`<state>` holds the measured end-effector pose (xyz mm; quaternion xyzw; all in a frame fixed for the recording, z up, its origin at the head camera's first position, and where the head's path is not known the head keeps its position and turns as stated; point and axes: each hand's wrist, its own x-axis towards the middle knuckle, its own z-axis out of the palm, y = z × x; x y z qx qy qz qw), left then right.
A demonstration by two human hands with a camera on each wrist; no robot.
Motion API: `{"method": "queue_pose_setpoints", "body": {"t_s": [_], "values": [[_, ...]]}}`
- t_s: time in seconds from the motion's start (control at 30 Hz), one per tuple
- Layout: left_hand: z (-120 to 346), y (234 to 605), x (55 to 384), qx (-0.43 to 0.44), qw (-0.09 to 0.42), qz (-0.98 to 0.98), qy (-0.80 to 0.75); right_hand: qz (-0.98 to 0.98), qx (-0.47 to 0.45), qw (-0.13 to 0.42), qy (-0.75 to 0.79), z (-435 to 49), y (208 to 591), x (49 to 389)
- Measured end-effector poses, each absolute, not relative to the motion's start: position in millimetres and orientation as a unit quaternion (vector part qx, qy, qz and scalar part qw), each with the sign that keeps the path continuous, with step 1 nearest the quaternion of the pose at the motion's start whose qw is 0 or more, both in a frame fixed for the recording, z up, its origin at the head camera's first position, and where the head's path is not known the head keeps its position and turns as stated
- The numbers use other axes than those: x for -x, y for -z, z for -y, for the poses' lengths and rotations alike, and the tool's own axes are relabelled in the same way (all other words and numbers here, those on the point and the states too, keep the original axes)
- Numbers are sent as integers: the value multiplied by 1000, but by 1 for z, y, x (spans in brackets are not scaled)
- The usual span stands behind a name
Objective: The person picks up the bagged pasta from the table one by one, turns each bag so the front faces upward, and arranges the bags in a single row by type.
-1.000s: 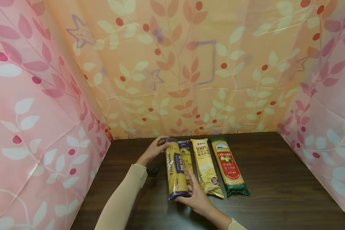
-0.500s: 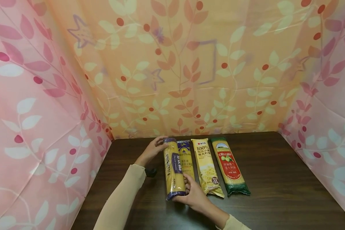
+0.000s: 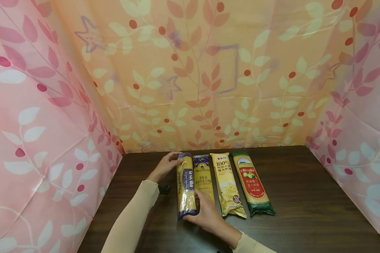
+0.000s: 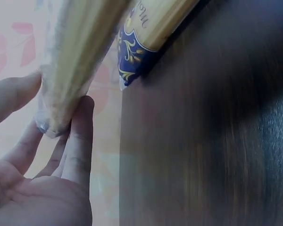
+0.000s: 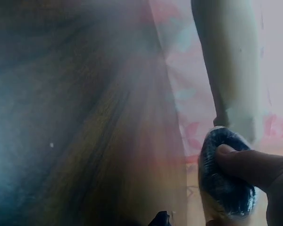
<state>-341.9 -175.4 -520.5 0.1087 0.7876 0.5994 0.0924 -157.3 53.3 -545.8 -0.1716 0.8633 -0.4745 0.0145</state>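
Note:
A clear-wrapped pack of spaghetti (image 3: 187,195) with purple ends and a purple label is held at both ends, close to the left side of a row of pasta packs. My left hand (image 3: 165,166) grips its far end; in the left wrist view thumb and fingers (image 4: 80,146) close on that end from either side. At the near end, my right hand (image 3: 207,214) holds it, the thumb (image 5: 250,165) pressed on the dark end face in the right wrist view. Just right of it lies a blue-topped yellow pasta pack (image 3: 203,179), its lower part behind the right hand.
Farther right on the dark wooden table (image 3: 310,196) lie a pale yellow pasta pack (image 3: 226,182) and a green-ended pack with a red label (image 3: 252,182). Patterned cloth (image 3: 196,80) hangs behind the table and along both sides.
Both hands have shifted the spaghetti pack a little to the left, away from the blue-topped pack, which shows more of its front. The other packs stay put.

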Motion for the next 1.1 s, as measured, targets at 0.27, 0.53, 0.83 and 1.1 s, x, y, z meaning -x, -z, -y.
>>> {"method": "queue_pose_setpoints", "body": {"t_s": [0.27, 0.53, 0.83, 1.1], "values": [[172, 525, 347, -108, 68, -818, -560, -911, 165, -18, 377, -40, 544, 163], [175, 536, 356, -100, 61, -839, -532, -919, 174, -19, 352, -28, 546, 175], [181, 542, 361, -85, 85, -844, -523, -931, 191, -20, 310, -20, 546, 185], [182, 548, 365, -75, 95, -847, -518, -939, 186, -20, 288, -14, 549, 188]]}}
